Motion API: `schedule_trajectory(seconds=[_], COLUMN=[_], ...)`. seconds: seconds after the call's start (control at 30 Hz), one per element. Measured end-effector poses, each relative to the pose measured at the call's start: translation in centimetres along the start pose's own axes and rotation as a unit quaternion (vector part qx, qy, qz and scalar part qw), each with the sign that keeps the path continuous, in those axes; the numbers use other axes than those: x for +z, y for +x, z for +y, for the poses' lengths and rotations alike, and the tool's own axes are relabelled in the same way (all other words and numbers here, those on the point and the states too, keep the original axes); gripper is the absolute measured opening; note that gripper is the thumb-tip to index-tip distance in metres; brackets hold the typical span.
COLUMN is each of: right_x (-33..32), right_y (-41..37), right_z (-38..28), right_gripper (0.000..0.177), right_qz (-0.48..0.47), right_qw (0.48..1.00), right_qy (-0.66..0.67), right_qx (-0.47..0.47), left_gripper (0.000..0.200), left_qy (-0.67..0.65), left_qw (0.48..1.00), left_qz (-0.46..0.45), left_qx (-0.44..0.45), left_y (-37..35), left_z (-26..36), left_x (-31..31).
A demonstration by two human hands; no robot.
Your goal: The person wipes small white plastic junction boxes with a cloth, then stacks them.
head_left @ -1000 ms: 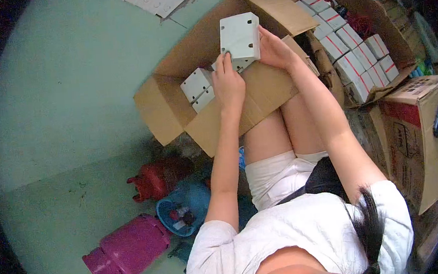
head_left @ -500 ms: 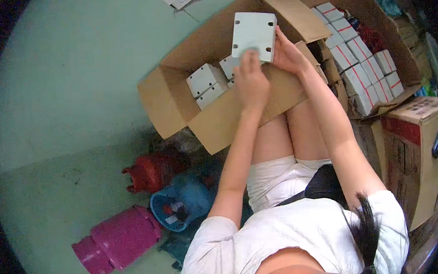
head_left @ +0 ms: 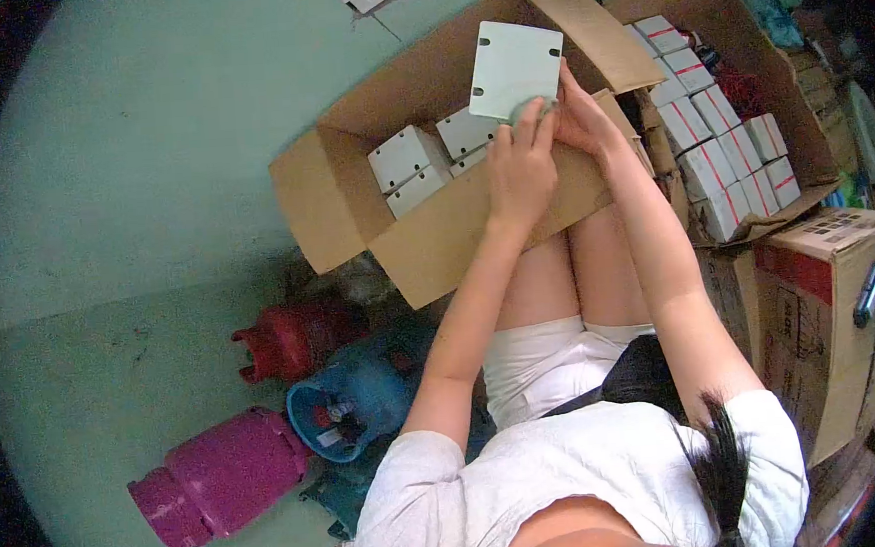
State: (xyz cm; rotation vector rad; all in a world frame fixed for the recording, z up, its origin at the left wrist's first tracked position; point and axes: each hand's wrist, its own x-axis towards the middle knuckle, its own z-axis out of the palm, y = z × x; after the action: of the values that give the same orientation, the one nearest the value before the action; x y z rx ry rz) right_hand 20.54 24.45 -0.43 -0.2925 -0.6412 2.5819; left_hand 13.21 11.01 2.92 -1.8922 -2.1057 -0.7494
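One smooth, squarish white box (head_left: 515,66)

We would call this a storeroom or small workshop: the open carton (head_left: 427,259) holds matching white boxes (head_left: 402,158), a second carton (head_left: 681,3) right of it is stacked with red-striped boxes (head_left: 721,161), gas cylinders (head_left: 237,464) cluster below left of the open carton, and a green wall (head_left: 181,179) rises behind it.
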Motion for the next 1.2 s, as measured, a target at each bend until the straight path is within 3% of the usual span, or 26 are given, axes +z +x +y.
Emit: schedule_trajectory(seconds=[0.07,0.13,0.27,0.33,0.43,0.47,0.53,0.67,0.73,0.77,0.87,0.93,1.07,1.13,1.2], right_x=[-0.1,-0.6,0.7,1.1,0.1,0.2,0.9,0.8,1.1,0.8,0.5,0.8,0.6,1.4,-0.4], right_y=[0.1,0.7,0.4,-0.3,-0.3,-0.3,0.1,0.3,-0.3,-0.2,0.1,0.2,0.4,-0.4,0.2], right_z=[0.1,0.6,0.3,0.0,0.1,0.2,0.6,0.5,0.2,0.2,0.7,0.7,0.8,0.3,0.8], right_gripper=[0.060,0.065,0.065,0.066,0.070,0.070,0.074,0.070,0.072,0.072,0.072,0.070,0.072,0.078,0.080], right_qz=[0.008,-0.012,0.028,0.099,0.017,0.019,0.028,0.011,0.081,0.083,0.072,0.074,0.068,0.150,0.134], right_qw=[1.000,0.999,0.998,0.995,1.000,1.000,0.996,0.997,0.995,0.995,0.995,0.994,0.994,0.985,0.986], right_qy=[-0.003,-0.024,-0.037,-0.024,-0.004,-0.002,-0.042,-0.022,-0.038,-0.040,-0.014,-0.069,-0.056,-0.085,-0.096], right_qx=[-0.005,-0.037,-0.046,-0.013,-0.004,-0.005,-0.073,-0.067,-0.036,-0.036,-0.066,-0.039,-0.064,-0.012,-0.012], left_gripper=[0.045,0.042,0.043,0.041,0.040,0.040,0.039,0.039,0.040,0.040,0.041,0.038,0.042,0.041,0.041], left_qy=[0.012,0.055,0.057,-0.013,0.001,0.000,0.062,0.099,0.059,0.056,0.096,0.115,0.096,0.088,0.072], left_qw=[1.000,0.984,0.985,0.999,0.999,0.999,0.987,0.985,0.997,0.997,0.995,0.979,0.987,0.996,0.996], left_qz=[-0.020,0.097,0.122,0.030,0.039,0.036,0.093,0.091,0.044,0.045,0.023,0.121,0.100,0.017,0.022], left_qx=[-0.015,-0.136,-0.103,0.004,0.031,0.032,-0.114,-0.103,0.031,0.030,0.008,-0.113,-0.085,0.029,0.042], left_y=[0.5,1.4,1.3,0.3,0.7,1.1,2.1,2.0,1.3,1.5,2.4,3.2,2.2,0.8,0.9], left_z=[-0.7,-2.5,-0.9,1.4,0.0,-0.8,-2.2,-1.6,-0.2,-0.2,-1.7,-3.1,-1.0,1.0,1.0], left_x=[-0.2,0.4,1.3,1.0,1.0,0.7,-0.2,0.3,1.0,0.8,-0.1,-0.3,0.0,0.8,0.3])
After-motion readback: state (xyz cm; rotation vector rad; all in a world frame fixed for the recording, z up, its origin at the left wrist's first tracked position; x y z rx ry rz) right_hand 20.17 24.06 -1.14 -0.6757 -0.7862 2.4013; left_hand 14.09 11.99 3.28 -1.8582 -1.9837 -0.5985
